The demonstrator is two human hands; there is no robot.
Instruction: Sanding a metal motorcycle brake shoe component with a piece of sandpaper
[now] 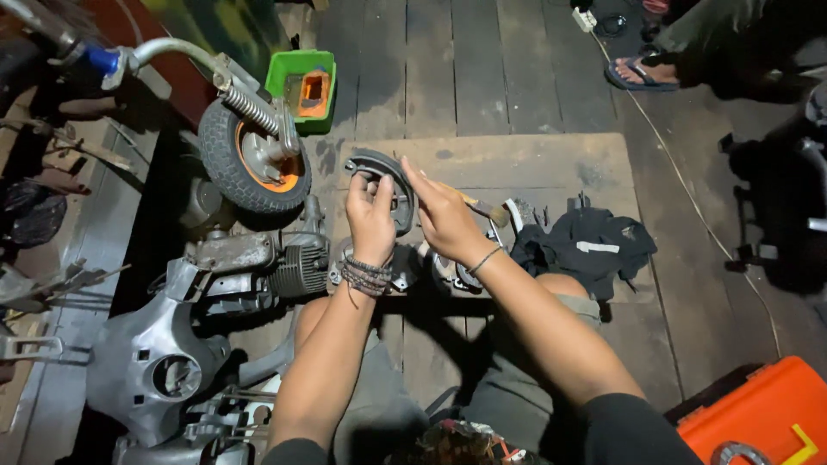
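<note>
Over at the far left lay the stripped scooter, its small wheel point(252, 160) with the orange hub leaning by the green tub point(301, 86). Moving across, the left hand point(370, 220) pinched the lower end of the curved brake shoe point(385, 182), fingers closed on it. That shoe arched upward and rightward between both hands, raised above the cardboard sheet point(551, 164). Just beside it, the right hand point(444, 215) clamped the outer edge from the right, equally near. Farther right sat a black cloth point(594, 245).
</note>
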